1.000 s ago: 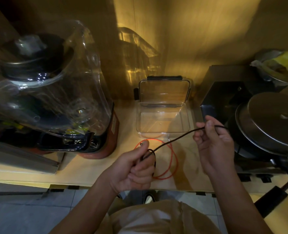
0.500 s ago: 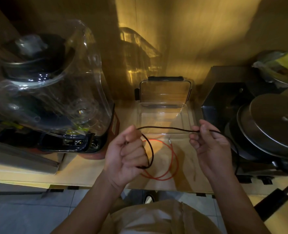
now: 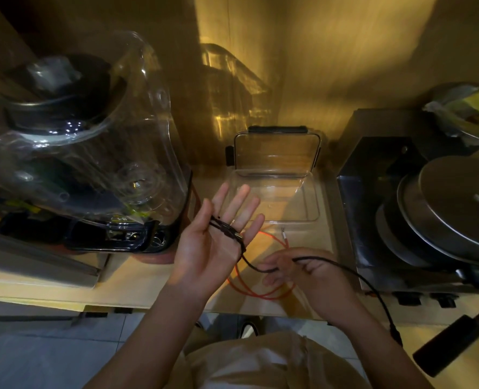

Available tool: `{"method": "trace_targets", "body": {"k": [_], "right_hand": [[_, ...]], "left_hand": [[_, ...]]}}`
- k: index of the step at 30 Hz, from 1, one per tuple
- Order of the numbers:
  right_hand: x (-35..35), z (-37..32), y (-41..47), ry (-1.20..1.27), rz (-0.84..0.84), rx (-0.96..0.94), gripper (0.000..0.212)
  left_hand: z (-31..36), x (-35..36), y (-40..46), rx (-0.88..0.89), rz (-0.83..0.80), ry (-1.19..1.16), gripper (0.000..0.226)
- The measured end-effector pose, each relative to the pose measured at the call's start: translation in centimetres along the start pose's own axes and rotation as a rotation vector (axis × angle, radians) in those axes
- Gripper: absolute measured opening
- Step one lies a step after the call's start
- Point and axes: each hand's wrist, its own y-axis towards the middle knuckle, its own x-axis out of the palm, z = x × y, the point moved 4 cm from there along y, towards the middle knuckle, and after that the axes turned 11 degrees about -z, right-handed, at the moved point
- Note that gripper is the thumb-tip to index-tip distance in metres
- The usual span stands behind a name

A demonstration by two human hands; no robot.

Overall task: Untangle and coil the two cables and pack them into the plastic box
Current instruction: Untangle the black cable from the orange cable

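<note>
With our left hand [image 3: 215, 242] spread under 2 black cable [image 3: 256, 267] loops, the right hand [image 3: 308, 272] pinching, loops may slip.

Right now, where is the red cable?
In the head view the red cable lies looped on the counter, just in front of the open plastic box, below both hands.

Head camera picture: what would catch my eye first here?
Two bare hands at the centre: the left hand is spread open with a black cable looped across its palm, and the right hand pinches the same cable. Behind them a clear plastic box stands open, and an orange cable lies on the counter.
</note>
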Motion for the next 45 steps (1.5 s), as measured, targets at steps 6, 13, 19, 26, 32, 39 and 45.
{"method": "trace_targets", "body": {"k": [6,13,19,26,32,39,45], "right_hand": [[1.1,-0.5,-0.4,-0.031,-0.107,0.031,0.025],[-0.1,-2.3,-0.4,0.004,-0.035,-0.063,0.036],[-1.6,-2.9,-0.4,0.04,0.13,-0.106,0.033],[-2.6,-2.6,0.0,0.352,0.184,-0.15,0.023],[-2.2,-2.5,0.4,0.401,0.188,-0.144,0.028],[-1.8,-1.4,0.8,0.555,0.244,-0.067,0.016],[-1.1,1.2,0.7,0.694,0.349,-0.04,0.019]], "left_hand": [[-1.4,-0.9,0.0,-0.15,0.005,0.424,0.043],[-2.8,-2.0,-0.5,-0.328,-0.065,1.085,0.035],[-3.7,-1.3,-1.3,-0.435,-0.227,1.218,0.064],[-4.3,-1.0,-2.2,-0.596,-0.253,1.155,0.064],[-4.5,-0.5,-2.6,-0.638,-0.355,1.089,0.05],[-4.6,-0.8,-3.0,-0.63,-0.335,0.819,0.047],[-3.8,-0.8,-2.1,-0.449,-0.408,0.051,0.054]]}}
